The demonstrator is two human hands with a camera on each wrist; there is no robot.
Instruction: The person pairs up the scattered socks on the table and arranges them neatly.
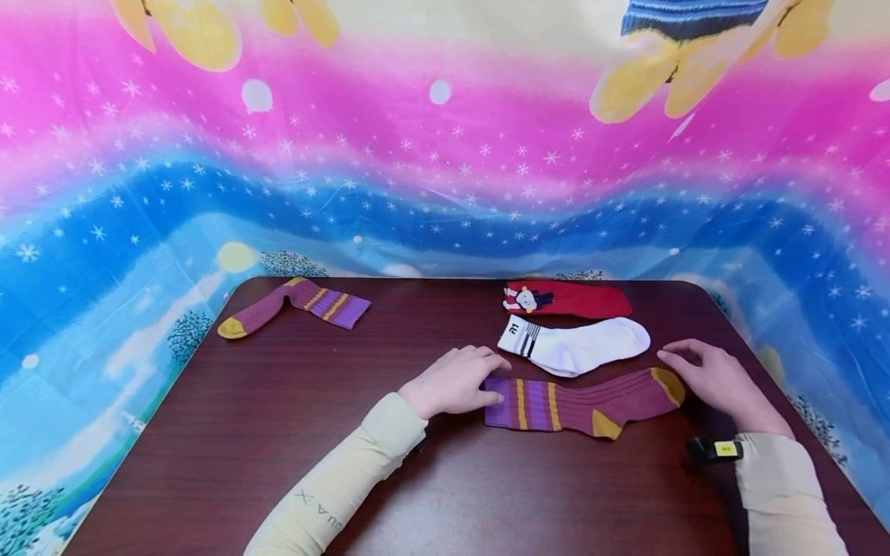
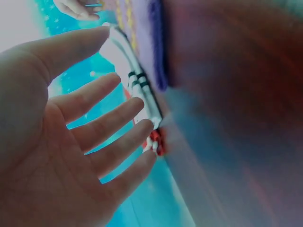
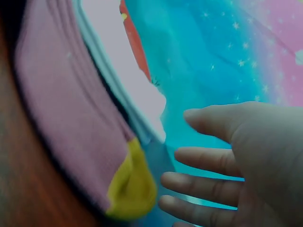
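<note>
A maroon sock [image 1: 584, 401] with purple and mustard stripes lies flat near the middle right of the table, its cuff to the left and mustard toe to the right. Right at the cuff is my left hand [image 1: 455, 382], fingers spread and slightly bent, as the left wrist view [image 2: 71, 123] also shows. Beside the toe hovers my right hand [image 1: 716, 382], its fingers relaxed and apart, with nothing in it. Just behind the maroon sock lies a white sock [image 1: 591, 345] with dark cuff bands. A red sock [image 1: 584, 300] with a cartoon figure lies behind that.
Another maroon striped sock [image 1: 323, 301], bent at the heel, lies at the table's back left. The dark wooden table [image 1: 278, 432] has rounded back corners. A colourful snowflake-printed cloth [image 1: 445, 177] hangs close behind and along its sides.
</note>
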